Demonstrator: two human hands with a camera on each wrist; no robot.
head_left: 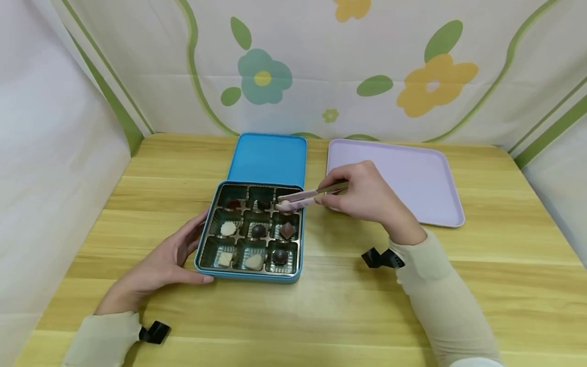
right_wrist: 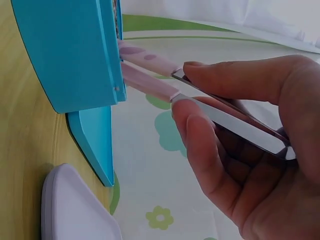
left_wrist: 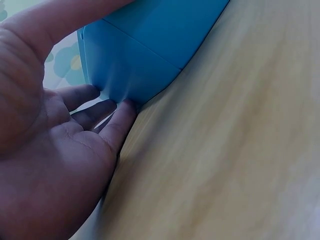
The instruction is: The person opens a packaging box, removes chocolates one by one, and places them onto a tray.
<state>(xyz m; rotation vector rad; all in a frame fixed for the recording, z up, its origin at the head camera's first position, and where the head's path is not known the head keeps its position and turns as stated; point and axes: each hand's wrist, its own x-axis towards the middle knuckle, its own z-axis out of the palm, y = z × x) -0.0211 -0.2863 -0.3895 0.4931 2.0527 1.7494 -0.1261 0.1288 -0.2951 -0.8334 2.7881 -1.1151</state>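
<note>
A blue tin [head_left: 249,279] holds chocolates in a divided plastic insert. My left hand [head_left: 158,262] grips its front-left corner, thumb along the front and fingertips against the side wall [left_wrist: 135,65]. In my right hand [head_left: 367,196] is a pair of tongs [head_left: 298,195] with metal arms and pink tips, pinched between thumb and fingers. The pink tips reach over the tin's rim into the back-right compartment, on either side of a small pale chocolate [head_left: 285,203]. Dark chocolates [head_left: 259,231] and white ones [head_left: 228,228] sit singly in the other compartments. The right wrist view hides the tips inside the tin.
Behind the tin lies its blue lid [head_left: 270,159]. A lilac tray [head_left: 424,176] stands at the back right, partly under my right hand in the head view. The wooden table [head_left: 344,306] ends at a flowered cloth [head_left: 316,61] at the back.
</note>
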